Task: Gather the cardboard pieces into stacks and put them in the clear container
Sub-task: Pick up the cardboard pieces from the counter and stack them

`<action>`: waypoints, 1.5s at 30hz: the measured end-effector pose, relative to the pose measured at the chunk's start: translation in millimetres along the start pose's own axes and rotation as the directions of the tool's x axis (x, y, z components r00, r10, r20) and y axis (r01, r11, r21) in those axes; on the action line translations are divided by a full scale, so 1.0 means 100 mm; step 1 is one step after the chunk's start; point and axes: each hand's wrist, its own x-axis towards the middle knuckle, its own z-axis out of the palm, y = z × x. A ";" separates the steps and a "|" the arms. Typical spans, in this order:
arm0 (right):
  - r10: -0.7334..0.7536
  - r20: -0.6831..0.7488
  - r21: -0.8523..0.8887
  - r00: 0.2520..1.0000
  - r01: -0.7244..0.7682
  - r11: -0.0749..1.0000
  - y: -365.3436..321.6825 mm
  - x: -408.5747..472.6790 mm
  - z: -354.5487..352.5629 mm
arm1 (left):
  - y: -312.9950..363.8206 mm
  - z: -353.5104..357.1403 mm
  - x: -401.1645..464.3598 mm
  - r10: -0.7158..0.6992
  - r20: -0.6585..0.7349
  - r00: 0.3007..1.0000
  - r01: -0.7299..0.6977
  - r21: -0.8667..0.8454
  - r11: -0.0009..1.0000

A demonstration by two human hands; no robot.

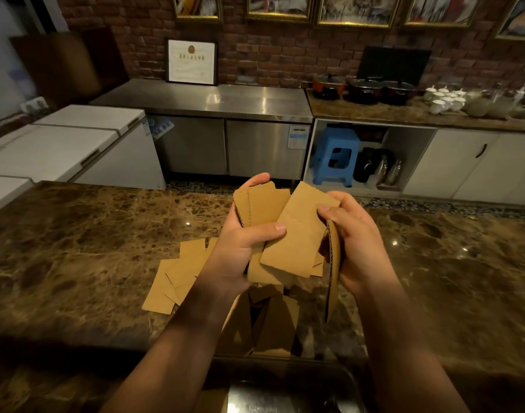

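My left hand [243,245] grips a small stack of tan cardboard pieces [261,205], held upright above the marble counter. My right hand [353,239] pinches another tan cardboard piece [297,231] that overlaps the left stack, and a curved corrugated cardboard strip [332,269] hangs down from its palm. More loose cardboard pieces [178,275] lie flat on the counter to the left of my left wrist, and others [273,323] lie in shadow between my forearms. A clear container [329,380] shows dimly at the bottom edge, mostly hidden by my arms.
The brown marble counter [91,248] spreads wide on both sides. Beyond it stand white chest freezers [76,144], a steel cabinet [225,102] and a blue stool [335,156]. Pots [362,90] and white cups [443,98] line the back counter.
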 end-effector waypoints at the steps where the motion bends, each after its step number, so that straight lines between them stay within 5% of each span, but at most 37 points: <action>1: -0.010 -0.009 0.004 1.000 0.010 1.000 0.00 -0.01 0.01 | 0.00 0.01 0.00 0.006 -0.001 1.000 -0.006 -0.027 1.000; 5: -0.002 -0.100 0.134 0.995 0.016 0.991 -0.02 -0.08 0.11 | 0.04 0.07 0.02 0.058 -0.064 0.996 -0.073 -0.245 0.967; 7: 0.071 -0.082 0.182 0.994 -0.055 0.982 -0.04 -0.11 0.16 | 0.04 0.08 0.03 0.128 -0.113 0.985 -0.151 -0.222 0.963; 11: 0.346 0.141 -0.222 0.927 -0.311 0.924 0.05 -0.08 0.12 | 0.03 0.07 0.05 0.245 -0.213 0.946 -0.266 -0.077 0.961; 14: 0.470 0.220 -0.399 0.855 -0.361 0.843 0.10 -0.08 0.12 | 0.04 0.05 0.07 0.232 -0.163 0.959 -0.259 -0.173 0.950; 18: 0.456 0.099 -0.587 0.884 -0.318 0.745 0.05 -0.04 0.06 | 0.03 0.00 0.08 0.136 -0.232 0.963 -0.214 -0.359 0.908; 22: 0.378 -0.155 -0.051 0.913 -0.389 0.920 0.01 0.02 0.01 | 0.04 -0.08 0.07 -0.193 -0.291 0.937 0.082 -0.357 0.931; 26: 0.277 -0.329 0.080 0.903 -0.266 0.961 0.08 0.15 0.09 | -0.06 0.04 -0.02 -0.337 -0.218 0.916 0.324 -0.097 0.941; 31: 0.188 -0.368 0.074 0.911 -0.173 0.982 0.18 0.20 0.16 | -0.16 0.14 -0.05 -0.333 -0.153 0.930 0.345 0.062 0.936; 35: 0.236 -0.204 0.266 0.950 -0.178 0.947 0.21 0.19 0.09 | -0.13 0.06 -0.01 -0.276 -0.190 0.942 0.265 -0.083 0.961; 39: 0.186 -0.090 0.022 0.978 -0.185 0.982 0.19 0.10 0.06 | -0.05 0.01 0.00 -0.253 -0.198 0.947 0.222 -0.163 0.961; 41: 0.047 -0.134 -0.241 0.990 -0.078 0.967 0.24 0.08 0.05 | -0.05 0.00 0.01 -0.211 -0.224 0.952 0.173 -0.178 0.969; 43: -0.225 -0.132 -0.574 0.965 0.111 0.811 0.32 0.07 0.06 | -0.05 0.00 0.01 -0.151 -0.253 0.956 0.115 -0.151 0.982; 45: -0.306 -0.035 -0.687 0.951 0.199 0.699 0.33 0.03 0.12 | -0.06 0.01 0.01 -0.097 -0.253 0.963 0.077 -0.087 0.993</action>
